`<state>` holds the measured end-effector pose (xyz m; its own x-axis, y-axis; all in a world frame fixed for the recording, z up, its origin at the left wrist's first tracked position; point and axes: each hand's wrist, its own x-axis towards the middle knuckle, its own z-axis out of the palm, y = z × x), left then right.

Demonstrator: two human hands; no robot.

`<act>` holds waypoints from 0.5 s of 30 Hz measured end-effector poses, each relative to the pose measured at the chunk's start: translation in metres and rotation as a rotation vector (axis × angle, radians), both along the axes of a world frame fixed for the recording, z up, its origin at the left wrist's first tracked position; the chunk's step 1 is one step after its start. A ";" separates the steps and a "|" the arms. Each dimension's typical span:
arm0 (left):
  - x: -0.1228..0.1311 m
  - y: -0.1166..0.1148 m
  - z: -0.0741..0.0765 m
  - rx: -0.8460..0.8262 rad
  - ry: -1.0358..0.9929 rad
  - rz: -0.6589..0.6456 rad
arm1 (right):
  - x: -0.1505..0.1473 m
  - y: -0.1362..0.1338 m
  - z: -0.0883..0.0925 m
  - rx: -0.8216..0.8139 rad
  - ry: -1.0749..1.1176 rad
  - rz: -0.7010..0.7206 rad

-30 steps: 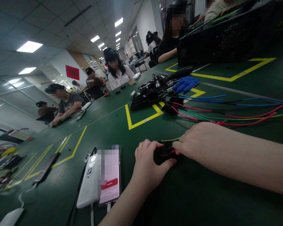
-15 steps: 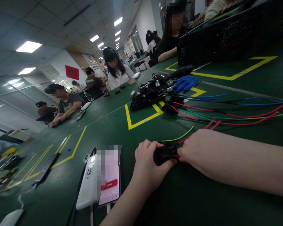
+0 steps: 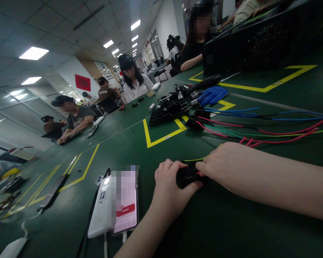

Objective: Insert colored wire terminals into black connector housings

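Observation:
My left hand point(image 3: 171, 181) is closed around the left end of a small black plastic block point(image 3: 187, 173), which has slots in its upper face and stays low over the table. At the block's right end, my right hand point(image 3: 220, 163) is pinched on a red wire point(image 3: 198, 173); only a bit of it shows beside the fingertips. My right hand covers where the wire meets the block. A yellow-green wire point(image 3: 193, 160) runs along the block's far side and passes behind my right hand. More red wires point(image 3: 249, 142) stick out beyond my right wrist.
Red, blue and green wires point(image 3: 261, 130) trail from another black block point(image 3: 194, 123). Behind lie blue gloves point(image 3: 214, 95) and black parts point(image 3: 169, 113). Left of my arm are a white power bank point(image 3: 101, 208) and a phone point(image 3: 126, 204). A black case point(image 3: 247, 46) stands far right.
My right hand has moved left, closer to the black block, covering more of its right end and of the yellow-green wire. My left hand holds its place.

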<state>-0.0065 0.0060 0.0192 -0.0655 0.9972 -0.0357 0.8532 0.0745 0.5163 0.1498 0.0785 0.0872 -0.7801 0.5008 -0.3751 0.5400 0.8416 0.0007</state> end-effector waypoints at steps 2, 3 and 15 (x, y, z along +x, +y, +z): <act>0.000 0.000 0.000 -0.003 0.006 0.001 | -0.001 0.000 0.001 -0.007 -0.007 -0.014; 0.000 0.000 0.000 -0.007 0.008 0.004 | -0.001 0.000 0.001 -0.003 -0.010 -0.015; 0.000 0.001 0.001 -0.011 0.010 -0.002 | -0.001 0.002 0.000 0.050 0.060 0.052</act>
<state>-0.0066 0.0065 0.0205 -0.0639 0.9969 -0.0458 0.8582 0.0783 0.5073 0.1492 0.0800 0.0867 -0.8259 0.4763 -0.3018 0.4961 0.8682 0.0125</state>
